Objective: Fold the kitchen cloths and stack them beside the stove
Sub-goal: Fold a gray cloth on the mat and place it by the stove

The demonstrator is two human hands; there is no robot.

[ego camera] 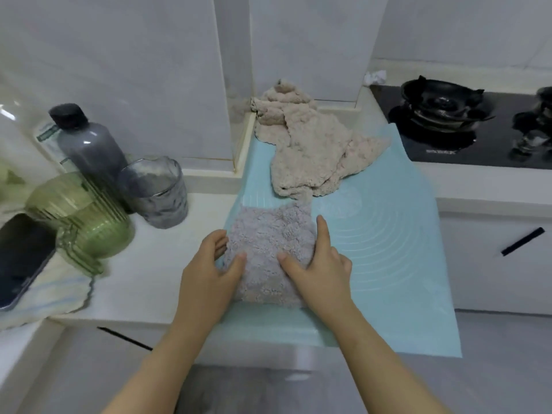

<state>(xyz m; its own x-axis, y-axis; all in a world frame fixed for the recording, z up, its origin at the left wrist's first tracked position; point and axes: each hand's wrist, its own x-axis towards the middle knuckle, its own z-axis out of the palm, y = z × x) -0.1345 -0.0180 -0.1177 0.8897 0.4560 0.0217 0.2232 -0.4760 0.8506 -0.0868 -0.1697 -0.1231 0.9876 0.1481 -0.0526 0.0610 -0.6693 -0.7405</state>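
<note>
A folded fluffy lilac-grey cloth (265,243) lies on the near part of a light blue mat (388,234). My left hand (209,270) holds its left edge, thumb on top and fingers curled round the side. My right hand (316,264) presses on its right side with straight fingers and the thumb on top. A crumpled beige cloth (310,147) lies unfolded at the back of the mat. The black stove (466,127) sits to the right.
On the counter to the left stand a grey bottle (86,147), a grey cup (155,192) and green ribbed glass bowls (77,216). A phone (21,258) rests on a pale cloth (59,297). The mat overhangs the counter's front edge.
</note>
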